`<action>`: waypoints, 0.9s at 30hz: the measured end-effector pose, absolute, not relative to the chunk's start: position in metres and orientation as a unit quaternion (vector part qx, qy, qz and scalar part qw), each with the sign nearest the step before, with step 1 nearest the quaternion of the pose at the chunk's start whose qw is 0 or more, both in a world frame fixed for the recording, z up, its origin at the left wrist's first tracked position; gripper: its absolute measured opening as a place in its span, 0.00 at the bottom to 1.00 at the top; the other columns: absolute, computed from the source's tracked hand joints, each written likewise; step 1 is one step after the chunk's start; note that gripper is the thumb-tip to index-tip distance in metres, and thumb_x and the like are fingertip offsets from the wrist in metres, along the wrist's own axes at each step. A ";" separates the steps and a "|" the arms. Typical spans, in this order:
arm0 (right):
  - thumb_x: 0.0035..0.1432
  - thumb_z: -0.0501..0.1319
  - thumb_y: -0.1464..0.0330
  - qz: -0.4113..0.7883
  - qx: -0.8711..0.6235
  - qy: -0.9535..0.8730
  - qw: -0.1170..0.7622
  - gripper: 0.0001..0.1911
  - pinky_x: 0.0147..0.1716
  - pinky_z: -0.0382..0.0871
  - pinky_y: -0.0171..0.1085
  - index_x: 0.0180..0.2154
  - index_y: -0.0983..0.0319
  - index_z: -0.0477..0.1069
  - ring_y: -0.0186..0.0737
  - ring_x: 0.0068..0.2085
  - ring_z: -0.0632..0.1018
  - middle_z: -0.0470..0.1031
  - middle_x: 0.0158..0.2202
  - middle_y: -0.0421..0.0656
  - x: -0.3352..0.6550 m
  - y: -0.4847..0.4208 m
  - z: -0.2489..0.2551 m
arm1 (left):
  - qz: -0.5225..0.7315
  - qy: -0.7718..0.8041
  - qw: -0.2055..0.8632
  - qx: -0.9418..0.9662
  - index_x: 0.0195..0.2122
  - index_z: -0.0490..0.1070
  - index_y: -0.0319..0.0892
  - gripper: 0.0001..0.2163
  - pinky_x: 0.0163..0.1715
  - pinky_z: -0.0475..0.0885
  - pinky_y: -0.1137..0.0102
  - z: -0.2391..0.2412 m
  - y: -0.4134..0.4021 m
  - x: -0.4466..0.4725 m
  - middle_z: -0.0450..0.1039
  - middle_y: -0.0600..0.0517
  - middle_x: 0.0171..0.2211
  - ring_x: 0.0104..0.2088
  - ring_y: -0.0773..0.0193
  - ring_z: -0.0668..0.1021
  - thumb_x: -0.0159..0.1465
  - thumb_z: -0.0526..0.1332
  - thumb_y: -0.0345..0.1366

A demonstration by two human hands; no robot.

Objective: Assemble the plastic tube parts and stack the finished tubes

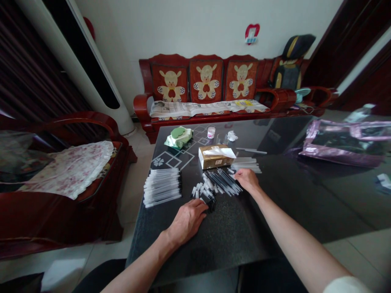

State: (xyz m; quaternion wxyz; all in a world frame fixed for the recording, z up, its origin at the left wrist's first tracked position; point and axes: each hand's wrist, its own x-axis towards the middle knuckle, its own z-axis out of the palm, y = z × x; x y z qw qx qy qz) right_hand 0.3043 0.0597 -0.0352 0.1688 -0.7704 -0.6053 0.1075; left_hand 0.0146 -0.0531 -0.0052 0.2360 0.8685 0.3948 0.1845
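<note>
Pen refills [225,182] are lying beside the right hand [248,179], black caps [211,204] at the curled left hand [188,216]; whether either is pinching anything, I cannot tell.

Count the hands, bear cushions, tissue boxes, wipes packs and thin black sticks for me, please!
Left hand and right hand: 2
Bear cushions: 3
Tissue box: 1
Wipes pack: 1
Thin black sticks: overlapping, can't be counted
Total without the sticks: 7
</note>
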 end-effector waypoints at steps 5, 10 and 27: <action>0.57 0.56 0.63 0.042 -0.769 -0.618 0.158 0.12 0.28 0.62 0.32 0.34 0.57 0.78 0.39 0.36 0.78 0.80 0.34 0.42 0.286 0.071 -0.029 | 0.182 0.393 0.234 0.870 0.45 0.71 0.44 0.10 0.45 0.68 0.68 -0.006 -0.052 0.014 0.71 0.50 0.41 0.43 0.62 0.73 0.65 0.53 0.31; 0.53 0.59 0.67 0.048 -0.776 -0.617 0.121 0.09 0.30 0.63 0.33 0.30 0.59 0.78 0.41 0.35 0.78 0.80 0.32 0.46 0.282 0.080 -0.022 | 0.182 0.395 0.233 0.870 0.45 0.71 0.44 0.10 0.45 0.68 0.69 -0.006 -0.052 0.013 0.71 0.50 0.41 0.43 0.63 0.73 0.65 0.53 0.31; 0.52 0.59 0.68 0.093 -0.699 -0.701 0.102 0.08 0.30 0.62 0.30 0.30 0.58 0.77 0.37 0.36 0.78 0.80 0.32 0.42 0.221 0.055 -0.024 | 0.185 0.392 0.231 0.871 0.44 0.71 0.43 0.10 0.44 0.68 0.69 -0.001 -0.052 0.014 0.71 0.49 0.41 0.42 0.62 0.73 0.65 0.53 0.31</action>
